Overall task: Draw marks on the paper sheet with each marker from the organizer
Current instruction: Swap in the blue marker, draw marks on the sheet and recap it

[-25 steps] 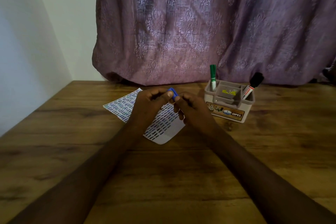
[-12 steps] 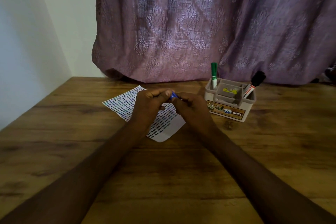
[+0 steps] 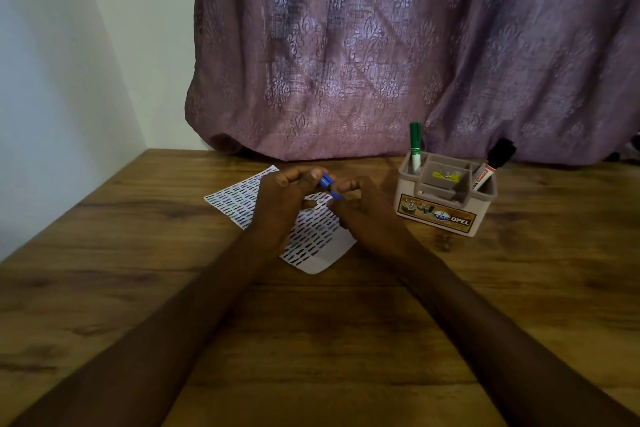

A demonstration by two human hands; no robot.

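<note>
On organizer (image 3: pixel 446 199) front — label reads "OPEL", "JOYO".

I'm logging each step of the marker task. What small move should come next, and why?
Probably pull the cap fully off: the left hand and right hand pinch the blue marker over the paper, where a blank strip remains.

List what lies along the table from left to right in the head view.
Paper sheet → left hand → blue marker → right hand → green marker → organizer → black-capped marker.
</note>
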